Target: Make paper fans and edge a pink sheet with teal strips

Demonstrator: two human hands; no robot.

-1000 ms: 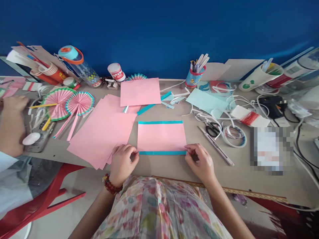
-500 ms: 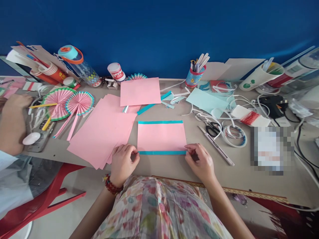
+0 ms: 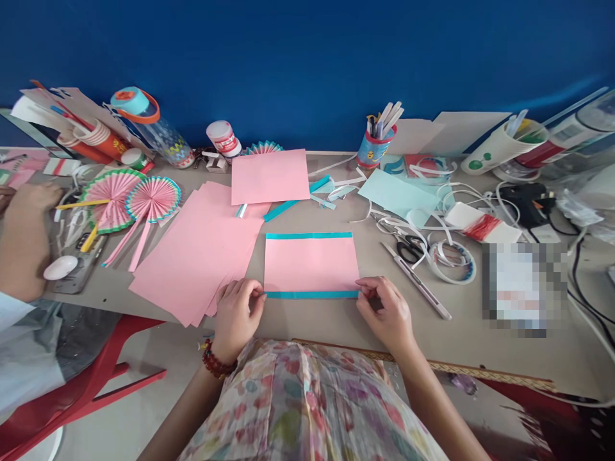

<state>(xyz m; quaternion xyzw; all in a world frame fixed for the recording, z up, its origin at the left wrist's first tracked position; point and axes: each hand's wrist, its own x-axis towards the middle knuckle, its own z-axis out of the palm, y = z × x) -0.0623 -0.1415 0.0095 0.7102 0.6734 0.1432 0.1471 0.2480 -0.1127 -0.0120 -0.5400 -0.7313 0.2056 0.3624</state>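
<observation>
A pink paper sheet (image 3: pixel 311 264) with a teal strip along its far and near edges lies flat on the table in front of me. My left hand (image 3: pixel 239 314) pinches its near left corner between thumb and fingers. At the near right corner, my right hand (image 3: pixel 384 314) has thumb and fingers closed on the edge in the same way. Larger pink sheets (image 3: pixel 192 250) are stacked to the left, partly under my left hand. A smaller pink sheet (image 3: pixel 270 178) rests behind, over part of a teal strip (image 3: pixel 283 210).
A utility knife (image 3: pixel 419 283), scissors (image 3: pixel 409 250) and a tape roll (image 3: pixel 452 264) lie on the right. Folded paper fans (image 3: pixel 152 200) are at the left, near a co-worker's arm (image 3: pixel 24 243). A pen cup (image 3: pixel 376 148) and a bottle (image 3: pixel 158 131) stand along the blue wall.
My left hand's fingers have shifted very slightly at the sheet's corner. The sheet and my right hand stay in place.
</observation>
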